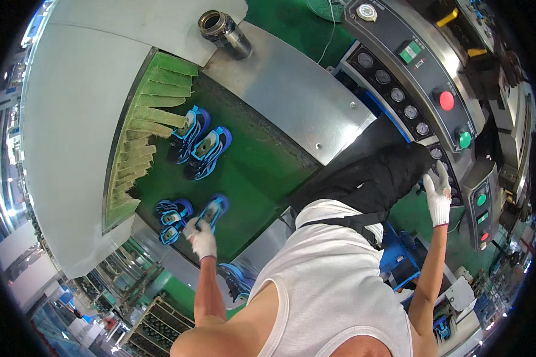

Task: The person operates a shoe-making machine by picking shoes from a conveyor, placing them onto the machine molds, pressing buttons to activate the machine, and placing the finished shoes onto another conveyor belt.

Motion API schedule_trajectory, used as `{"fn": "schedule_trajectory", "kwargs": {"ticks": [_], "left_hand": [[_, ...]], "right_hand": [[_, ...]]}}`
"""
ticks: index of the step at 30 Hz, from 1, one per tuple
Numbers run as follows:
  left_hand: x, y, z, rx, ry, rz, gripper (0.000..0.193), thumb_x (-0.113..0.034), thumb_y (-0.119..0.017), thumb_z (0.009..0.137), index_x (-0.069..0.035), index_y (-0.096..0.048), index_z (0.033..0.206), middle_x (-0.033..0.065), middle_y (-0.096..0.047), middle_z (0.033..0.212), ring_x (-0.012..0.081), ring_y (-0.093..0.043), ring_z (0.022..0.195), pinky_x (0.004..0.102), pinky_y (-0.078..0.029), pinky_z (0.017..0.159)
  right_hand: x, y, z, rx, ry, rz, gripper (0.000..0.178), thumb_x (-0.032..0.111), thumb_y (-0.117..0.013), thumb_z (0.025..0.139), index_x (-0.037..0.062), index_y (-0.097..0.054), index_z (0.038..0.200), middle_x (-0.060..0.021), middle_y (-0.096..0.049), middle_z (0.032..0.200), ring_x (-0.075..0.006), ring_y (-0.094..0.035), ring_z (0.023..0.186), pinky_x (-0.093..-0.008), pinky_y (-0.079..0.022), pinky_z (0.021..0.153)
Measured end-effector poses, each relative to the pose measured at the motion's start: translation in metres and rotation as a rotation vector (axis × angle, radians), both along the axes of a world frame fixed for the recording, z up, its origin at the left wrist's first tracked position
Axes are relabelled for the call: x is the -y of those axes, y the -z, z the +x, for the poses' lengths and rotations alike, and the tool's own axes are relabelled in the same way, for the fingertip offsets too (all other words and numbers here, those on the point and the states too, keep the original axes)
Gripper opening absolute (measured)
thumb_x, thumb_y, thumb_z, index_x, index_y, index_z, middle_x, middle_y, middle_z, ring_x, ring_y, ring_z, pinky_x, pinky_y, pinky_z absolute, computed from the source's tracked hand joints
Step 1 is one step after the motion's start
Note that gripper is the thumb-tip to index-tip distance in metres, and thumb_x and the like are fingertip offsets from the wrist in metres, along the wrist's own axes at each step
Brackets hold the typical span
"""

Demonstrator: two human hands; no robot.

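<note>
- Head view, left hand: the gloved left hand (202, 242) is at the near end of a blue-and-black shoe (215, 208) over the green belt (253, 190). Fingers overlap the shoe; cannot tell whether they are closed on it.
- Head view, right hand: the gloved right hand (438, 202) well apart from the left, out by the row of gauges (398, 94). Fingers spread, nothing held; contact with the panel not clear.
- Just left of the left hand, a close pair of small shoes (173, 220). Farther ahead of it, two more shoes (200, 153) side by side, nearest the green fringe curtain (146, 140). Another dark-and-blue shoe (235, 281) beside the left forearm.
- Handling, my judgement: best to hold the shoe by its firm near end, as soft uppers may fold under a squeeze.
- Set it down sole-flat, spaced from the pair at the left hand's side, so nothing gets nudged.
- Worth keeping the right fingers clear of the red button (446, 100) ahead of that hand; a stray brush could press it.
</note>
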State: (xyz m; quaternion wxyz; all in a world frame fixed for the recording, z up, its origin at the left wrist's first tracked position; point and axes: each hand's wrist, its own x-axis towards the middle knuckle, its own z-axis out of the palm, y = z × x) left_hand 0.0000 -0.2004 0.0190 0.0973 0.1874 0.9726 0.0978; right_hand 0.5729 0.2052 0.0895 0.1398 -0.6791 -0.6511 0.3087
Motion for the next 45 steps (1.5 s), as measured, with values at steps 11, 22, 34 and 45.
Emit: {"fn": "schedule_trajectory", "kwargs": {"ticks": [11,22,34,45], "left_hand": [[-0.353,-0.098,0.187,0.546,1.072,0.722,0.032,-0.002,-0.080,0.081,-0.003,-0.069,0.111,0.0142,-0.060,0.113,0.0271,-0.065,0.097,0.0359,-0.055,0.084],[-0.503,-0.249,0.326,0.455,2.170,1.009,0.051,-0.009,-0.085,0.080,-0.002,-0.067,0.127,0.0208,-0.067,0.131,0.0399,-0.063,0.127,0.0474,-0.051,0.108],[-0.701,-0.232,0.294,-0.119,1.743,0.918,0.047,-0.010,-0.071,0.100,0.001,-0.057,0.144,0.0189,-0.062,0.141,0.0302,-0.064,0.128,0.0415,-0.050,0.111],[-0.900,-0.159,0.352,-0.217,1.377,0.453,0.086,-0.054,-0.072,0.092,0.007,-0.048,0.148,0.0345,-0.059,0.143,0.0473,-0.059,0.131,0.0494,-0.048,0.109]], "right_hand": [[0.033,-0.078,-0.174,0.034,-0.590,0.324,0.083,0.032,-0.082,0.080,-0.0042,-0.052,0.148,-0.0309,-0.054,0.149,-0.0448,-0.053,0.141,-0.0498,-0.040,0.123],[0.079,-0.108,-0.053,-0.613,0.486,-0.252,0.059,0.024,-0.081,0.085,0.0003,-0.062,0.136,-0.0117,-0.075,0.120,-0.0206,-0.072,0.105,-0.0373,-0.056,0.092],[0.152,0.012,-0.050,-2.056,0.840,-0.034,0.082,0.006,-0.079,0.083,-0.0002,-0.043,0.156,-0.0205,-0.069,0.137,-0.0325,-0.074,0.115,-0.0492,-0.064,0.097],[0.097,-0.027,-0.029,-1.933,0.658,0.061,0.093,0.013,-0.082,0.083,-0.0008,-0.036,0.162,-0.0139,-0.054,0.156,-0.0252,-0.058,0.137,-0.0430,-0.049,0.115]]}}
